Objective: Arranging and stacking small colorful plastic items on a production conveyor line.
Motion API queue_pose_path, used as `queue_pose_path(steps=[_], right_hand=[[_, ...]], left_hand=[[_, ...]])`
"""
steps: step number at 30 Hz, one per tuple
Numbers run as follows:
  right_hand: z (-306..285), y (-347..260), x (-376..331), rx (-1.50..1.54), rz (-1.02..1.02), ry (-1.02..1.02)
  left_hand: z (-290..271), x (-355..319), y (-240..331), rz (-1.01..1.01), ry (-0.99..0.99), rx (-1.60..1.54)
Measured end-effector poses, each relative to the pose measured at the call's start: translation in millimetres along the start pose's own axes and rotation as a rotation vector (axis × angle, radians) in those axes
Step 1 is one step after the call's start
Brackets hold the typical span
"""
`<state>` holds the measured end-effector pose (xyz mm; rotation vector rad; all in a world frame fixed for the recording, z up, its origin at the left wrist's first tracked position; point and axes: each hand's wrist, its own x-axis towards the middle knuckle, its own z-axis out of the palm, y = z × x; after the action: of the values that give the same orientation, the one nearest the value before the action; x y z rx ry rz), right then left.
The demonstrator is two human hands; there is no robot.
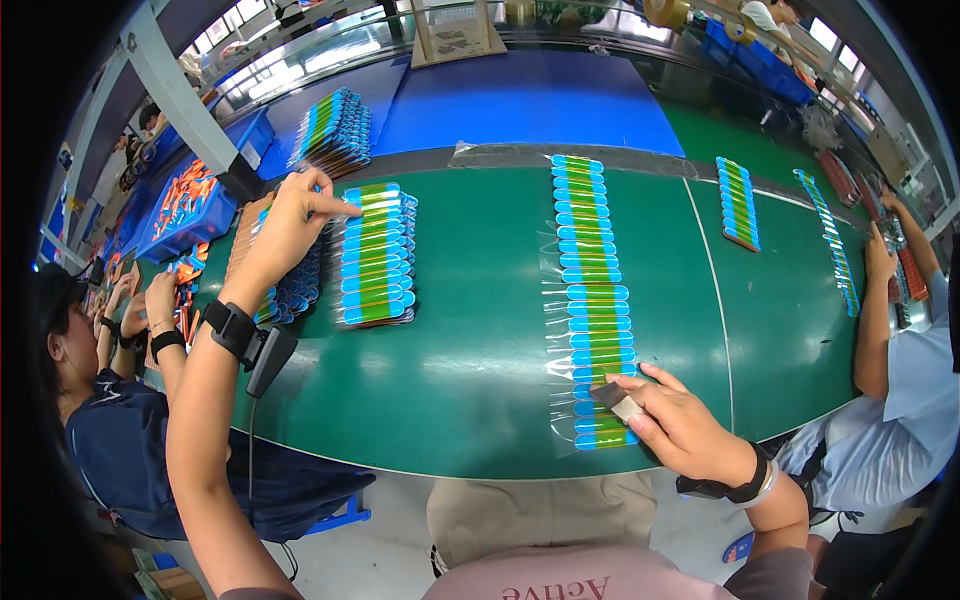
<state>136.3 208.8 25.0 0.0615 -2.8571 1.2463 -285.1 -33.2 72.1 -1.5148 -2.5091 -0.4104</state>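
Observation:
My left hand (295, 222) reaches over the left part of the table, thumb and finger pinched at the upper left edge of a stack of blue-and-green sheets (375, 250). What the pinch holds, if anything, is hidden. A small flat blade (616, 400) with a dark end and a pale end is gripped in my right hand (680, 420). It rests over the lower part of a long column of blue-and-green rounded strips (597, 260) laid toward me. Clear film (558, 350) sticks out along the column's left side.
More sheet piles stand at the left (332, 130). A blue bin (190, 215) holds orange pieces. A shorter strip row (738, 205) and a narrow one (830, 240) lie rightward. A metal post (185, 95) rises at left. Co-workers' hands (878, 250) work on both sides.

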Motion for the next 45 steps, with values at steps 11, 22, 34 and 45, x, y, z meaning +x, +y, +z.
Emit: queue_pose_path(steps=[11,22,34,45], right_hand=[[5,1,-7,-0.014,-0.062,0.003],[-1,-24,-40,-0.060,-0.096,0.006],[-7,-30,16,-0.660,-0.399,0.223],[-3,-38,24,-0.706,-0.333,0.096]], left_hand=[[-22,-9,38,0.215,-0.081,0.348],[45,-107,231,-0.131,-0.131,-0.447],[37,-120,243,-0.253,-0.163,-1.037],[36,-121,241,-0.263,-0.228,-1.102]])
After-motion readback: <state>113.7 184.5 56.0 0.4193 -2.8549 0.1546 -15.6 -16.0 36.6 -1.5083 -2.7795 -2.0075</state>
